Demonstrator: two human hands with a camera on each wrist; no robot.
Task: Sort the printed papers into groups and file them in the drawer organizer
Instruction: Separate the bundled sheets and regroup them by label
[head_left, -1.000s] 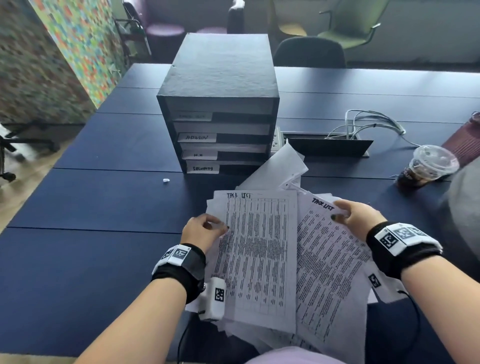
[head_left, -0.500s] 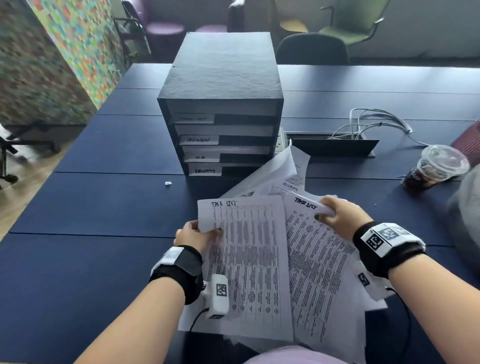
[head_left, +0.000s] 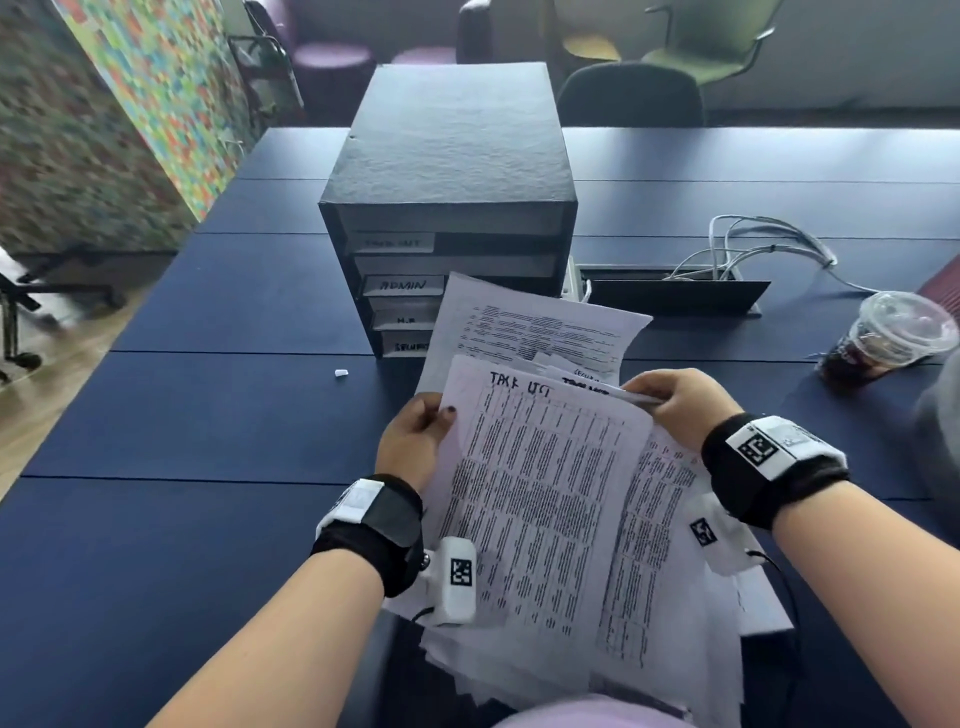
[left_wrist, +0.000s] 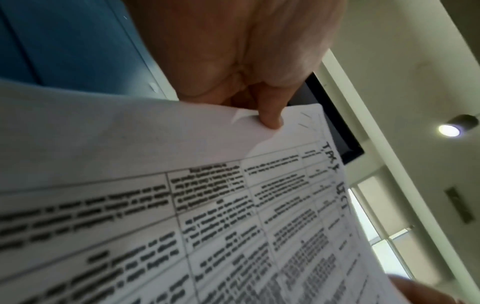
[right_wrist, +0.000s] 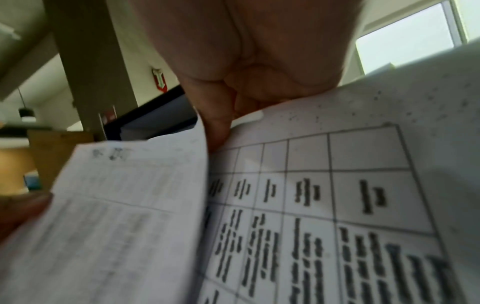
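A loose stack of printed papers (head_left: 545, 519) is held up over the near table edge, its top sheet a ruled table headed "TASK LIST" by hand. My left hand (head_left: 415, 441) pinches the top sheet's left edge; the left wrist view shows the thumb (left_wrist: 270, 117) pressed on that sheet (left_wrist: 233, 205). My right hand (head_left: 670, 402) grips the upper right corner of the sheets below, with its thumb (right_wrist: 221, 127) curled over a ruled sheet (right_wrist: 337, 205). The black drawer organizer (head_left: 447, 156) stands behind, with labelled drawers, one reading "ADMIN" (head_left: 402, 285). The papers hide its lower right corner.
The dark blue table (head_left: 182, 415) stretches left and far. An iced drink in a plastic cup (head_left: 883, 338) stands at the right. A cable tray with white cables (head_left: 727, 265) lies right of the organizer. A small white scrap (head_left: 341, 373) lies left of the papers. Chairs stand beyond.
Both hands have lifted the papers off the table and drawn the two "TASK LIST" sheets together, the left one now over the right. A rear sheet now stands up before the organizer.
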